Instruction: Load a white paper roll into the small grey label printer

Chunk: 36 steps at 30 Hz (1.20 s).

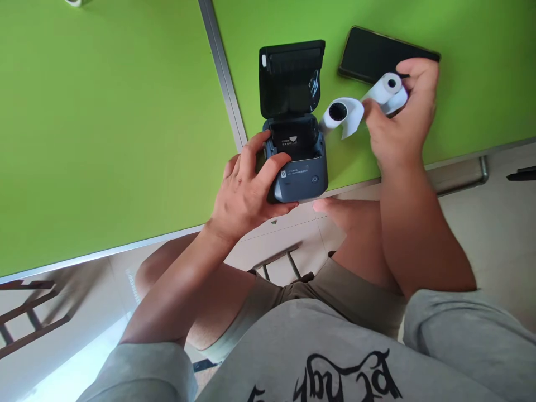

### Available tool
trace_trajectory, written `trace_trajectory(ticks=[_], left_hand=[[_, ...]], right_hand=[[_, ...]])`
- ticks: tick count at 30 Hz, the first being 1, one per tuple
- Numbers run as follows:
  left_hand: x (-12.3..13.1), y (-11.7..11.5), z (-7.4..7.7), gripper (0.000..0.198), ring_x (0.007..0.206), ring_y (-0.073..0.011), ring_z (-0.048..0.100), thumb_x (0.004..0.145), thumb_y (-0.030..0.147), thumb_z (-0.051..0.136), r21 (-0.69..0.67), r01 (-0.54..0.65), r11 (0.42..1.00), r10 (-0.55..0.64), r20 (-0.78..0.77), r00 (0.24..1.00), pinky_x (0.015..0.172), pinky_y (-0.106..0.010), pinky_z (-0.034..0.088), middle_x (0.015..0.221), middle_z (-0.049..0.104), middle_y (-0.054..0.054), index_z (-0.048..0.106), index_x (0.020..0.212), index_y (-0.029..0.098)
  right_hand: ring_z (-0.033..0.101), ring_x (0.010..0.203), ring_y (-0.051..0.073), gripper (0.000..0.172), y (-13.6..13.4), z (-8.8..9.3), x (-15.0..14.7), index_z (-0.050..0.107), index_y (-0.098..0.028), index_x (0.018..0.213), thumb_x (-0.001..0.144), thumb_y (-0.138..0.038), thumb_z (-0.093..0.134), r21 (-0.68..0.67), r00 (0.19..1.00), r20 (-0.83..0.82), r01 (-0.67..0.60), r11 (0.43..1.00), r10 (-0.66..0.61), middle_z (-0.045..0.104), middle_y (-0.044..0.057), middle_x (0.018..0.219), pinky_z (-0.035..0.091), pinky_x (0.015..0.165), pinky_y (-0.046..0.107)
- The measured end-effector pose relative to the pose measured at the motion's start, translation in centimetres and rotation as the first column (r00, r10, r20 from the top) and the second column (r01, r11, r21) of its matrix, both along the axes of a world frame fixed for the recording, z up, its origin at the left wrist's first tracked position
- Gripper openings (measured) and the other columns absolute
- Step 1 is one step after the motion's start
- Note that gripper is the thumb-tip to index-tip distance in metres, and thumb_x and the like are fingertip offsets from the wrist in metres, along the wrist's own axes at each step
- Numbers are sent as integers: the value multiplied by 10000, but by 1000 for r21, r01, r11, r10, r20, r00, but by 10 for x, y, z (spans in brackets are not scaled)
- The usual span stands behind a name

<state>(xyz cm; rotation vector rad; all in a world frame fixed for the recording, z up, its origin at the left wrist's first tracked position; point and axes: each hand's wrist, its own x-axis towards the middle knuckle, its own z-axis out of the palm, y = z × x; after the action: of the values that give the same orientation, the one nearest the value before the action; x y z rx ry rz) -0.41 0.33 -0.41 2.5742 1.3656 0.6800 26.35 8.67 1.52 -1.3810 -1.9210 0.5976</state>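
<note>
A small dark blue-grey label printer (pixel 301 181) stands at the table's front edge, its black lid (pixel 290 78) swung up and its paper bay exposed. Around its left side my left hand (pixel 251 184) is closed, with fingers on the rim of the bay. My right hand (pixel 404 120) grips a white paper roll (pixel 383 90) with a small dark core, between thumb and fingers. Just right of the printer is another white paper roll (pixel 333 114) with a wider dark core and a loose paper end; it is apart from my left hand.
Behind my right hand a black smartphone (pixel 377 53) lies on the green table (pixel 125 111). A grey metal seam (pixel 224 72) divides the tabletop. Part of a white round object (pixel 73 2) shows at the top left. My legs are under the front edge.
</note>
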Motion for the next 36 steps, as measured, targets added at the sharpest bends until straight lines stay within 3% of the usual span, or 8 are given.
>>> trace_trajectory(ticks=[5,9,11,13,16,21,31,36], left_hand=[[-1,0,-1,867,1405,-419,571,819,766,750,11,5,1000,-5,2,1000,1049,-506,522,1570,484,-238,452,1450,251],[-1,0,-3,1039,1455,-411,532,847,874,608,-15,-15,1000,16,61,998,1098,-493,503,1587,500,-210,288,1601,235],[0,0,-3,1099,1472,-412,518,847,903,566,-20,-21,1000,22,68,997,1111,-497,501,1597,500,-202,217,1643,230],[0,1,-2,1117,1477,-410,518,857,905,548,-19,-13,1000,14,65,998,1118,-499,506,1603,498,-209,186,1658,216],[-1,1,-1,1120,1481,-404,521,865,882,571,-20,-6,1000,8,74,997,1131,-499,509,1598,505,-223,186,1660,193],[-1,-1,0,1084,1482,-368,534,865,796,673,-78,-12,997,22,130,991,1153,-479,511,1612,506,-202,212,1642,197],[0,-1,1,1038,1492,-360,521,869,760,706,-41,21,999,-15,144,989,1156,-452,496,1601,508,-232,278,1598,158],[-2,-2,0,949,1480,-359,532,895,795,639,-1,31,1000,-30,114,993,1117,-462,515,1599,499,-232,322,1567,205]], right_hand=[[621,1224,283,477,-11,-9,6,457,-259,1405,977,-392,621,197,995,5,98,976,-101,568,121,1221,607,946,469],[658,1041,215,338,-24,-12,1,489,-217,1307,993,-324,552,456,957,-260,237,858,-126,576,125,1184,599,863,411],[679,1004,220,323,-31,-9,-14,569,-221,1254,945,-314,589,560,956,-294,191,806,-23,621,105,1143,592,807,394],[708,1013,238,345,-37,-3,-32,632,-254,1239,895,-262,603,603,981,-183,63,795,61,704,76,1123,597,843,414],[725,1058,245,361,-43,5,-52,642,-326,1217,902,-168,562,490,995,42,-96,867,87,758,35,1124,588,964,446],[718,1085,276,293,-40,14,-60,650,-320,1173,920,-193,573,266,973,229,-70,961,7,777,41,1157,561,1005,476],[750,1121,243,132,-41,14,-60,623,-284,868,920,-164,604,315,982,185,-100,944,43,811,-9,1116,500,1019,498],[732,990,234,144,-49,2,-58,629,-276,790,922,-218,625,493,997,35,-74,867,65,771,1,929,545,896,476]])
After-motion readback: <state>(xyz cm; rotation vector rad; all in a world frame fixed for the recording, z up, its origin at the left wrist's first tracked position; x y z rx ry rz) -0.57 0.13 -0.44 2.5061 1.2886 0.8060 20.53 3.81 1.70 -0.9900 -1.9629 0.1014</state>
